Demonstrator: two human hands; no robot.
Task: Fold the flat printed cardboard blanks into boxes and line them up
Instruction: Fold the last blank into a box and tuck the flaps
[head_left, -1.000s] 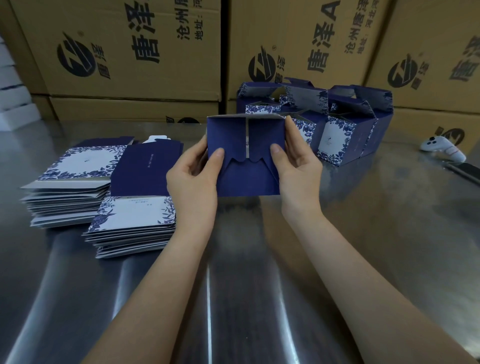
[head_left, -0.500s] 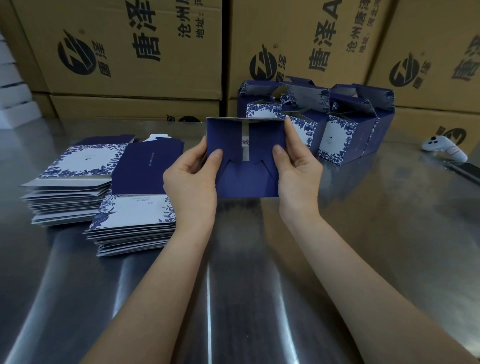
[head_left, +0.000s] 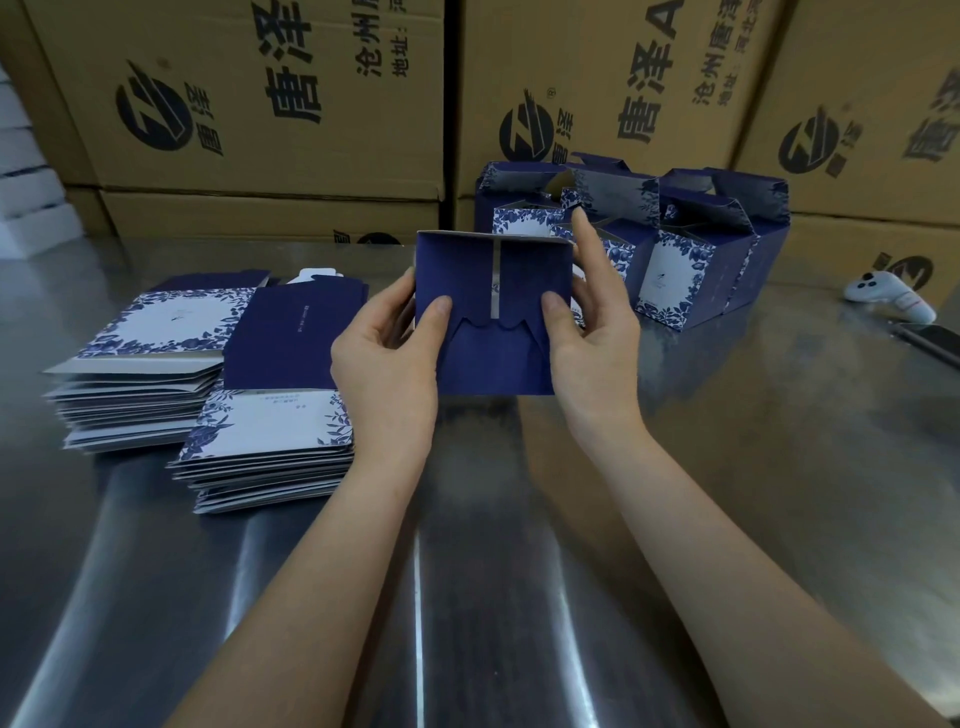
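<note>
I hold a dark blue box (head_left: 491, 358) above the steel table, its bottom flaps facing me with a narrow gap between the two upper flaps. My left hand (head_left: 387, 358) grips its left side, thumb pressing the left flap. My right hand (head_left: 597, 332) grips the right side, thumb on the right flap, forefinger raised behind. Two stacks of flat blue-and-white blanks (head_left: 140, 374) (head_left: 270, 447) lie to the left. Several folded boxes (head_left: 691, 260) stand in a row behind.
Large brown cartons (head_left: 270, 104) wall off the back of the steel table (head_left: 519, 597). A white controller (head_left: 891, 299) and a dark flat device (head_left: 930, 340) lie at the right edge. White foam blocks (head_left: 26, 182) sit at far left.
The two upper bottom flaps have parted a little, widening the gap between them. Both hands stay on the box in nearly the same place.
</note>
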